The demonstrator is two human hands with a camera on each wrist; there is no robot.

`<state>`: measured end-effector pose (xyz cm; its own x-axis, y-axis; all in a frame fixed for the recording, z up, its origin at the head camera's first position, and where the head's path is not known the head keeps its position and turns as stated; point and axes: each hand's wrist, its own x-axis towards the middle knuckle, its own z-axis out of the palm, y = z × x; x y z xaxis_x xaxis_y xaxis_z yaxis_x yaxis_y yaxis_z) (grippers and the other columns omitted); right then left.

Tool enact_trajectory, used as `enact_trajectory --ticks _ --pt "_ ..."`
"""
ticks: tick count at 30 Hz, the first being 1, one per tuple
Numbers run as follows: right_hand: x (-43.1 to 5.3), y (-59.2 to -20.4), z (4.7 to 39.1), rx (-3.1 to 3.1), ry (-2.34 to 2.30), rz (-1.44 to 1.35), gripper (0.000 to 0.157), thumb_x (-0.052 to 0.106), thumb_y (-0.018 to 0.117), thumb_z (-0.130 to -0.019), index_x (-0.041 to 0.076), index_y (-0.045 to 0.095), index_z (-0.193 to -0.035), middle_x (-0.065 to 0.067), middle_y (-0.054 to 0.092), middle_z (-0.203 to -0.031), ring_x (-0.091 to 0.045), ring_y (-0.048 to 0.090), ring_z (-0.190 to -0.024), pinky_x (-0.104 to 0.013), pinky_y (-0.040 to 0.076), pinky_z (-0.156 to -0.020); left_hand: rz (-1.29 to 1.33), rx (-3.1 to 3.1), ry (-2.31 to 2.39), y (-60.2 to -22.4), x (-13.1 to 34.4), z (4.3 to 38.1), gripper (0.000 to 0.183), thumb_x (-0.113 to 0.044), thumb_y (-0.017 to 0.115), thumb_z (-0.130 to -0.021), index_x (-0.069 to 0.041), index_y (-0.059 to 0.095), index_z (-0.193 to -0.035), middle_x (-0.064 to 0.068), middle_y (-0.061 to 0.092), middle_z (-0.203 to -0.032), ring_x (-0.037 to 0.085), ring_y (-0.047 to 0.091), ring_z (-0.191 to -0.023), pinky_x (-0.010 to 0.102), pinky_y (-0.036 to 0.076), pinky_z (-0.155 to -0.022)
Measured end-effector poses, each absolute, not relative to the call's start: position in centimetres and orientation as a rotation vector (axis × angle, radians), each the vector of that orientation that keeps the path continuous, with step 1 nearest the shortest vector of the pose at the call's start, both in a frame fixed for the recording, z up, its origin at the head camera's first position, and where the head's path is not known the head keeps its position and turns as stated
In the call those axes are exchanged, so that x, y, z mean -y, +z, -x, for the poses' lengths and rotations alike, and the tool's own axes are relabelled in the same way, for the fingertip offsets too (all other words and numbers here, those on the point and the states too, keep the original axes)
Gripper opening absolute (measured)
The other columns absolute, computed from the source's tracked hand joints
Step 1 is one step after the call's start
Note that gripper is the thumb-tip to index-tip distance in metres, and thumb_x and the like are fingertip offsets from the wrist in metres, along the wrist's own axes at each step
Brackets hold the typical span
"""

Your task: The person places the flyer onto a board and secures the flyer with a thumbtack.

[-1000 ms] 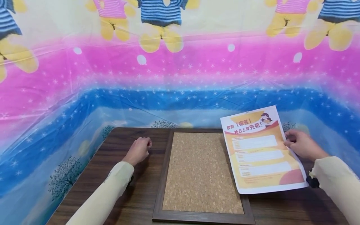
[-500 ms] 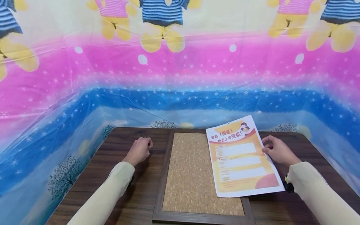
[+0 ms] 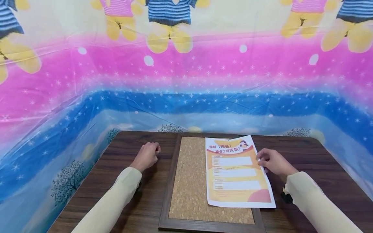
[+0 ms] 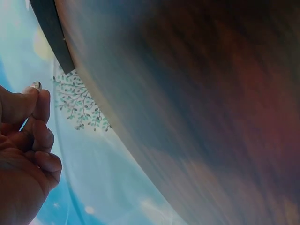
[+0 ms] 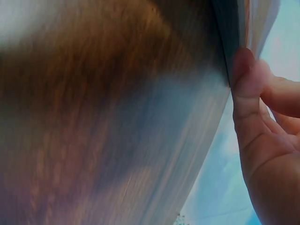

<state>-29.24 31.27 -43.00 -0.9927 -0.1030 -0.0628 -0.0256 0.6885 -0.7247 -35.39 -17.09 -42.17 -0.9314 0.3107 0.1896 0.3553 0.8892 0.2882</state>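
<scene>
My right hand [image 3: 276, 163] pinches the right edge of a printed paper poster [image 3: 236, 194], yellow and orange with white boxes and a white border. The poster overlaps the right part of a cork board [image 3: 187, 181] with a dark wooden frame and reaches past its right side. A small dark dot shows near the poster's top edge. To the left of the board, my left hand [image 3: 147, 155] stays over the table with curled fingers. In the left wrist view, its thumb and forefinger pinch a small shiny pushpin [image 4: 36, 86]. The right wrist view shows my thumb against the paper's edge [image 5: 251, 28].
The board lies on a dark wood-grain table [image 3: 317, 181], its frame [image 3: 167, 194] slightly raised. A printed cloth [image 3: 186, 103] with pink and blue bands hangs behind and beside the table. Table surface shows on both sides of the board.
My right hand has moved left and lower, bringing the poster over the right part of the cork board and turning it straighter. My left hand has stayed almost in place.
</scene>
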Motion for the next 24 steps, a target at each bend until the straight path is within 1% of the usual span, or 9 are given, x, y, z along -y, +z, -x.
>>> enact_trajectory --ticks 2,4,8,12,16,19,20,24 --pt "-30.8 -43.3 29.2 -2.775 -1.202 0.132 0.022 -0.002 0.057 -0.091 0.0 0.058 -0.113 -0.013 0.059 -0.095 -0.022 0.056 -0.068 -0.037 0.05 -0.058 0.511 2.924 -0.509 -42.2 16.9 35.4 0.01 0.005 0.057 -0.088 -0.004 0.058 -0.083 0.003 0.052 -0.078 0.023 0.046 -0.078 0.039 0.039 -0.074" --pt "-30.2 -43.5 29.3 -2.745 -1.224 0.132 0.026 -0.003 0.058 -0.09 0.0 0.061 -0.116 -0.014 0.059 -0.098 -0.022 0.056 -0.071 -0.037 0.05 -0.059 0.507 2.93 -0.526 -42.2 16.6 35.5 0.01 0.004 0.056 -0.089 -0.004 0.058 -0.084 0.003 0.051 -0.078 0.023 0.045 -0.079 0.038 0.039 -0.074" --pt "-29.3 -43.9 29.5 -2.731 -1.202 0.16 0.034 -0.005 0.06 -0.089 0.001 0.06 -0.122 -0.013 0.058 -0.102 -0.022 0.056 -0.072 -0.037 0.05 -0.059 0.536 2.919 -0.526 -42.2 16.1 35.7 0.011 0.004 0.056 -0.09 -0.005 0.057 -0.083 0.003 0.05 -0.077 0.023 0.044 -0.078 0.039 0.038 -0.076" --pt "-28.7 -44.1 29.6 -2.782 -1.079 0.239 0.037 0.0 0.065 -0.088 0.003 0.06 -0.124 -0.013 0.058 -0.104 -0.021 0.053 -0.072 -0.035 0.047 -0.058 0.586 2.895 -0.53 -42.3 15.4 36.0 0.013 0.005 0.055 -0.089 -0.005 0.056 -0.08 0.002 0.049 -0.073 0.023 0.043 -0.076 0.041 0.038 -0.08" --pt "-28.4 -44.2 29.5 -2.844 -0.991 0.288 0.037 0.004 0.067 -0.086 0.005 0.061 -0.123 -0.01 0.056 -0.098 -0.021 0.048 -0.074 -0.033 0.042 -0.061 0.627 2.862 -0.538 -41.9 13.8 36.5 0.014 0.006 0.056 -0.088 -0.005 0.056 -0.079 0.001 0.05 -0.073 0.022 0.045 -0.075 0.043 0.039 -0.085" --pt "-27.9 -44.2 29.5 -2.857 -0.981 0.312 0.037 0.005 0.068 -0.086 0.006 0.062 -0.122 -0.007 0.053 -0.093 -0.021 0.046 -0.075 -0.034 0.04 -0.062 0.658 2.846 -0.528 -41.5 12.0 36.9 0.015 0.004 0.057 -0.088 -0.007 0.055 -0.079 0.0 0.051 -0.072 0.022 0.046 -0.075 0.046 0.038 -0.089" --pt "-27.7 -44.2 29.5 -2.857 -0.978 0.326 0.037 0.006 0.068 -0.086 0.006 0.062 -0.122 -0.006 0.053 -0.091 -0.021 0.046 -0.075 -0.034 0.039 -0.063 0.668 2.843 -0.527 -41.3 11.3 37.0 0.015 0.003 0.058 -0.089 -0.007 0.055 -0.079 0.0 0.051 -0.071 0.022 0.046 -0.074 0.046 0.038 -0.089" --pt "-26.9 -44.2 29.5 -2.852 -0.963 0.383 0.036 0.007 0.069 -0.086 0.007 0.063 -0.122 -0.005 0.051 -0.089 -0.021 0.044 -0.074 -0.034 0.039 -0.062 0.704 2.825 -0.519 -41.1 9.0 37.3 0.016 -0.001 0.057 -0.091 -0.009 0.055 -0.078 -0.001 0.049 -0.068 0.021 0.044 -0.071 0.041 0.037 -0.08"
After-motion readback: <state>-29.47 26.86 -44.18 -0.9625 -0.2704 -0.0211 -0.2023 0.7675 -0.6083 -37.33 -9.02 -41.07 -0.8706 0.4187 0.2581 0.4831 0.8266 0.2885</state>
